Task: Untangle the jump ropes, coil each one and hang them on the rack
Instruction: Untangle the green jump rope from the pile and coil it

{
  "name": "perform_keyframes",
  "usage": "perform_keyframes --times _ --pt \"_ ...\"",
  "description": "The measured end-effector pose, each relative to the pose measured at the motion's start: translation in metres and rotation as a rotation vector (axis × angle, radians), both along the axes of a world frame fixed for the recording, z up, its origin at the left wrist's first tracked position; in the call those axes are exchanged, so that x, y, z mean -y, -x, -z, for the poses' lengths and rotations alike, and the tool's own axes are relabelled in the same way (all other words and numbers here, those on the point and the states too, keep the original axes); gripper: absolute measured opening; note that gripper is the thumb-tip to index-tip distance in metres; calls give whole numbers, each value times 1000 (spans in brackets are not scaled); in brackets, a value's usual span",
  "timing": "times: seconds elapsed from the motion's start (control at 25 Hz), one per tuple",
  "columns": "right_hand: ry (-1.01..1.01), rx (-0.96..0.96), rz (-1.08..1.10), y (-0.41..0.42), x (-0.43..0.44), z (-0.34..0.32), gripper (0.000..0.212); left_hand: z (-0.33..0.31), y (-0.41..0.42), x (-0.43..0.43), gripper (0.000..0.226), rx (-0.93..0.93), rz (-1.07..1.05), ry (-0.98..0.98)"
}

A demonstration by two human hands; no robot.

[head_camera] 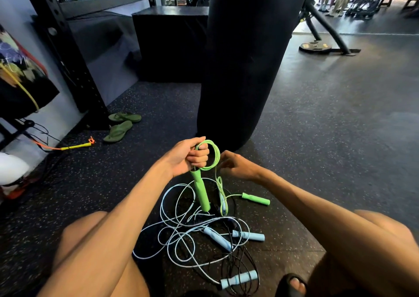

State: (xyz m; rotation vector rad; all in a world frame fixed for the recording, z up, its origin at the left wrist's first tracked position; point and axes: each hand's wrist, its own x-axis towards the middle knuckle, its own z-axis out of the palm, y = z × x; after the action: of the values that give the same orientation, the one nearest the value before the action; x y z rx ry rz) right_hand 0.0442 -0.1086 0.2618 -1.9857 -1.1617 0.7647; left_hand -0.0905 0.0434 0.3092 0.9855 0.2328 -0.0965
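The left hand grips the green rope by coil and handle above the floor; the right hand, pinching its trailing cord, should feed even loops, drawing slack gently clear of the blue ropes.

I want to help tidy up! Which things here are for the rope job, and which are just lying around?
For the job: bright green jump rope with foam handles, part coiled in the left hand; tangled pale blue jump ropes with foam handles; thin black rope among them.

Just lying about: pair of green rubber flip-flops; tall black punching bag; round black weight plate.
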Motion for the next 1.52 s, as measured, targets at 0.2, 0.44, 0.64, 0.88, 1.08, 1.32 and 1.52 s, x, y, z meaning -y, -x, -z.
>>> perform_keyframes --times 0.2,0.44,0.64,0.88,1.08,1.32,1.52 --pt "55 -190 32 6 1 0 10 -3 -7 -1 30 87 -131 29" --pt "307 -69 -108 0 11 16 24 -2 -14 -6 27 186 -496 66" --pt "199 67 -103 8 11 -1 14 3 -15 -17 30 178 -686 -107" --pt "62 375 -181 24 1 -17 12 14 -23 -12 33 123 -739 -552" --pt "-94 511 -175 21 2 -25 8 23 -23 -10 32 88 -618 -1039" --pt "-136 606 -111 7 5 -30 7 22 -17 5 42 -121 -193 -1260" --pt "-166 585 -100 4 9 -35 12 9 -9 7 51 -179 15 -902"
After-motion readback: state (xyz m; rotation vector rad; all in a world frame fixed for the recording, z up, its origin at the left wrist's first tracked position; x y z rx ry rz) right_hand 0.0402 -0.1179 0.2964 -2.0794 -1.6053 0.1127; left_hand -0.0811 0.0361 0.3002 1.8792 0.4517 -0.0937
